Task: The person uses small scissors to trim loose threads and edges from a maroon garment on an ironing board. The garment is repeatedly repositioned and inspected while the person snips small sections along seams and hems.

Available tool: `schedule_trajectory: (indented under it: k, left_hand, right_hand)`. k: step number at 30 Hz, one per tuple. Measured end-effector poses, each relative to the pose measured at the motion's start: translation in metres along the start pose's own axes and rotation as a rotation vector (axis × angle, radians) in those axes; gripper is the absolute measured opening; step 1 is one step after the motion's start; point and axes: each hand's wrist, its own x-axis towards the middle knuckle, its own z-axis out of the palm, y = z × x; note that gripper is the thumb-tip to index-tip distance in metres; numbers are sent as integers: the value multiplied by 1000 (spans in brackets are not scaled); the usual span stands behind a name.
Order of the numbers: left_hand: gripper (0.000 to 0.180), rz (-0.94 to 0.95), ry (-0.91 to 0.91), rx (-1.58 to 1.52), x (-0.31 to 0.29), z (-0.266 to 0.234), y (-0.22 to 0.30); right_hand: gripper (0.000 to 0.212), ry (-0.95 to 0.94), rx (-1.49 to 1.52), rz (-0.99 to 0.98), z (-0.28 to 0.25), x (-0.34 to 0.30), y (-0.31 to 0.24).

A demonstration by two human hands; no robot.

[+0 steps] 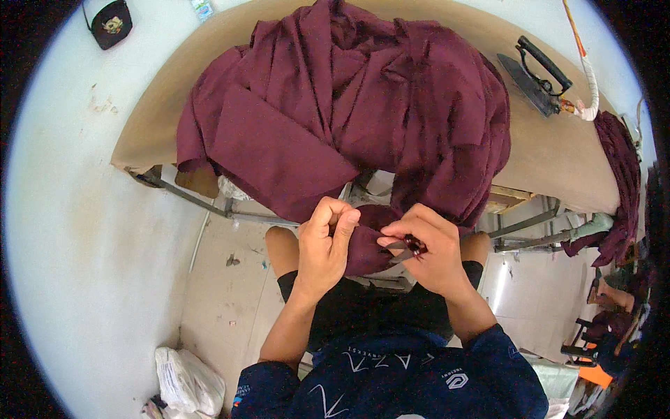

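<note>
A large maroon cloth [279, 133], piled in folds, hangs over the table's near edge and down between my knees. My left hand [322, 244] is closed, pinching the cloth's lower part between thumb and curled fingers. Close beside it on the right, my right hand [434, 250] is closed around a small metal tool [398, 246], which looks like thread snips with a dark red grip. Its narrow blades lie against the cloth by the fingertips. Exactly where the tips touch is hidden.
The brown-covered ironing table [558, 157] curves across the far side. An iron [536, 75] with a wrapped cord rests on its right. More maroon cloth [620, 174] hangs off the right end. A white plastic bag [185, 380] sits on the floor at lower left.
</note>
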Motion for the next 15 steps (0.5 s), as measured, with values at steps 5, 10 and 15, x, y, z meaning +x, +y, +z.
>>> schedule_trajectory:
  k: [5, 10, 15]
  left_hand:
    - [23, -39, 15, 76, 2, 4, -6]
    - [25, -81, -5, 137, 4, 0, -3]
    - [20, 11, -83, 102, 6, 1, 2]
  right_hand:
    - [33, 2, -17, -135, 10, -8, 12]
    - [48, -85, 89, 144, -17, 4, -2]
    - [37, -197, 96, 108, -37, 12, 0]
